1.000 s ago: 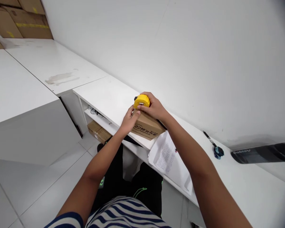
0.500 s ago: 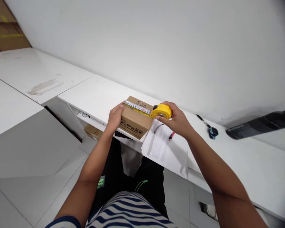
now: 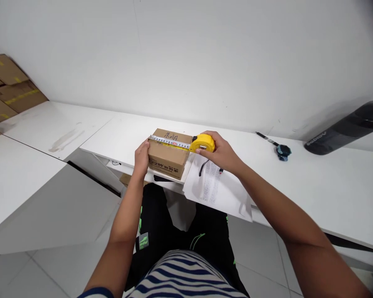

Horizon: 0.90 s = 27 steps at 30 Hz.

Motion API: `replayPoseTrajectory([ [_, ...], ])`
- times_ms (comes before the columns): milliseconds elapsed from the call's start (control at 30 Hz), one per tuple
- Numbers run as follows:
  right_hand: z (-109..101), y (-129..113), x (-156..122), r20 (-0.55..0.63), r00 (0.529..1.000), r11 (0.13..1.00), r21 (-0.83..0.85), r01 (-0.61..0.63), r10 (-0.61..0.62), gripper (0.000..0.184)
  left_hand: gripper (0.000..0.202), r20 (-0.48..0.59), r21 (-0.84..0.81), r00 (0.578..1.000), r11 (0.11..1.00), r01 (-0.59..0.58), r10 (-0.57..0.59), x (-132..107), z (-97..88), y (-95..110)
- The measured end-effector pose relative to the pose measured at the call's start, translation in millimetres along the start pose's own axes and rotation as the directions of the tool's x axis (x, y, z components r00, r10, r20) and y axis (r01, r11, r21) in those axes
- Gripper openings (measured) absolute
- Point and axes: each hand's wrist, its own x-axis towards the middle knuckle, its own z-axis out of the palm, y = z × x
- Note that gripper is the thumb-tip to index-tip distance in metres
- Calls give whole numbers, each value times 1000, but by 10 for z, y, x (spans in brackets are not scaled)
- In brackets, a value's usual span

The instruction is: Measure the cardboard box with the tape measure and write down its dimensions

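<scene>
A small brown cardboard box with dark printing on its front and handwriting on top sits on the white tabletop. Across its top lies a tape blade, pulled out from left to right with its numbers facing up. My left hand is closed at the box's left edge, thumb at the blade's end; its other fingers are partly hidden behind the box. At the right edge, my right hand grips the yellow tape measure by its case.
Written paper sheets overhang the table's front edge, a dark cord on them. To the right lie a black pen, a dark blue coiled item and a big black cylinder against the wall. Cartons are stacked far left.
The view has shifted. The yellow case has slid slightly right from over the box top to its right edge, and more of the blade shows. My left hand stays at the left edge.
</scene>
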Motion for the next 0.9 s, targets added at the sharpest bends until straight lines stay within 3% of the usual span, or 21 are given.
replayPoseTrajectory([
  [200,54,-72,-29,-31,999,999,-30,-25,24,50,41,-3,-6,1000,1000,-8,8,-33,-4,46],
  [367,77,-75,-66,-40,999,998,-60,-20,17,51,39,-47,-23,997,998,59,-60,-48,-12,52],
  [900,113,-87,-97,-53,999,997,-73,-3,-1,51,40,10,-60,1000,998,-19,20,-60,-13,36],
])
